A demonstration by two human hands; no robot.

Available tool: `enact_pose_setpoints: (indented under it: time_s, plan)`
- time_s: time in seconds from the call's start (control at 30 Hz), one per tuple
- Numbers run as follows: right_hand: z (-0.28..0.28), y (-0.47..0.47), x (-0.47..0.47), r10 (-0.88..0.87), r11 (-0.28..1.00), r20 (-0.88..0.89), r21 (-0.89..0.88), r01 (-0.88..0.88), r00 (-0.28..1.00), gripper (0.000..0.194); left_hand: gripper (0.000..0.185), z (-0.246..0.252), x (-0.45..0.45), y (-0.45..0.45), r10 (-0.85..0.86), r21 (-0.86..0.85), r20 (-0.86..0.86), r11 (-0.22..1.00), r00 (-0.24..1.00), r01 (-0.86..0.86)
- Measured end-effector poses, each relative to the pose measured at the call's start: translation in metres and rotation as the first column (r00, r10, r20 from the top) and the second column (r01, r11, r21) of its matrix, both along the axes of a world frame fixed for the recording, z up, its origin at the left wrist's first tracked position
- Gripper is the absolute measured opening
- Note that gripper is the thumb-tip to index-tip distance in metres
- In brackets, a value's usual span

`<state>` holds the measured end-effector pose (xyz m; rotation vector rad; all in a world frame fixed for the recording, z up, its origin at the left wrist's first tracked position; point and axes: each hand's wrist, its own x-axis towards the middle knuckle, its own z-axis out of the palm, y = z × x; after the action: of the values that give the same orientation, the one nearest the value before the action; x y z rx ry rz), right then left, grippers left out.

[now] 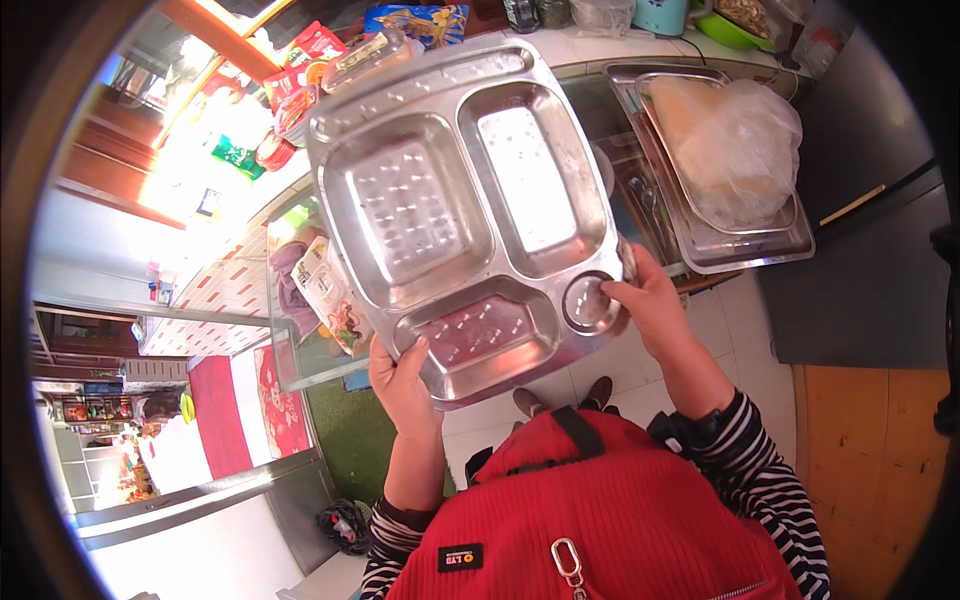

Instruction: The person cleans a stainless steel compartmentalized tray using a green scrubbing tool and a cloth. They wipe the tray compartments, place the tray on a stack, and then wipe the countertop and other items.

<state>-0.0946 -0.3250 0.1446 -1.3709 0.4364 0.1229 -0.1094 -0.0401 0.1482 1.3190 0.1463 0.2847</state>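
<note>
A stainless steel compartment tray (487, 225) is held up before me, tilted, with its hollows facing me. My left hand (405, 382) grips its near left corner, the thumb over the rim. At the near right corner my right hand (649, 300) holds on, thumb beside the small round hollow. The tray has three larger hollows besides the round one. Its bare metal shows reflections. Fingers under the tray are mostly hidden. More than one tray may be stacked; I cannot tell.
Metal trays (720, 259) with a plastic bag (739, 154) over something pale rest on the glass-topped counter, right. Snack packets (311, 45) and a clear plastic box (371, 60) lie along the back. A grey refrigerator (862, 285) stands at right, a black bag (345, 525) at lower left.
</note>
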Motion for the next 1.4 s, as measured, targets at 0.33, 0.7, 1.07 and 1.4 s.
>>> enact_pose_setpoints:
  time_s: [0.33,0.7,1.07,1.4]
  plan:
    - [0.088,0.046,-0.031,0.305,0.893,0.634,-0.450,0.018,0.711,0.039,0.023,-0.065,0.037,-0.010,-0.269,-0.152,-0.401,0.962,0.876,0.226]
    - [0.072,0.100,-0.014,0.675,0.688,0.545,-0.708,-0.158,0.497,0.038,0.023,-0.065,0.013,-0.020,-0.607,-0.654,-0.007,0.604,0.795,0.455]
    - [0.050,0.092,0.012,0.729,0.614,0.632,-0.774,0.155,0.262,0.047,0.040,-0.045,0.004,-0.029,-0.757,-0.920,-0.081,0.307,0.648,0.244]
    - [0.002,0.056,0.061,0.630,0.639,0.675,-0.731,0.238,0.384,0.047,0.049,-0.039,0.009,-0.023,-0.947,-0.920,0.192,-0.082,0.256,0.384]
